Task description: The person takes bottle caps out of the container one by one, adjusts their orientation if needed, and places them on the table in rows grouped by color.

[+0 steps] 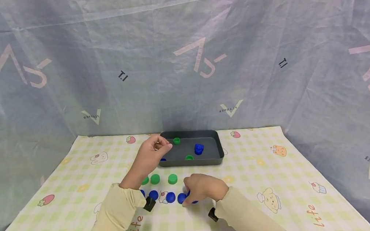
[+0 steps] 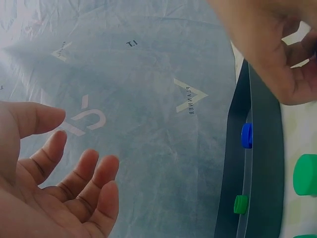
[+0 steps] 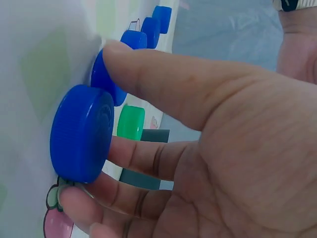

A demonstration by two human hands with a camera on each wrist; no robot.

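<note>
My right hand (image 1: pixel 206 187) reaches down over the right end of a row of blue bottle caps (image 1: pixel 170 197). In the right wrist view its thumb tip lies against one blue cap (image 3: pixel 101 79), while the other fingers spread behind and below a nearer blue cap (image 3: pixel 81 134). Thumb and fingers stay apart, not closed round a cap. My left hand (image 1: pixel 150 151) hovers over the left side of a dark grey tray (image 1: pixel 209 161). In the left wrist view that hand (image 2: pixel 64 183) has loosely bent fingers and nothing between them.
Green caps (image 1: pixel 172 179) form a row between the blue ones and the tray; the left forearm partly hides both rows. Inside the tray lie green caps (image 1: pixel 176 141) and blue caps (image 1: pixel 199 148). A patterned cloth (image 1: pixel 269 174) covers the table, and a grey curtain (image 1: pixel 180 57) hangs behind.
</note>
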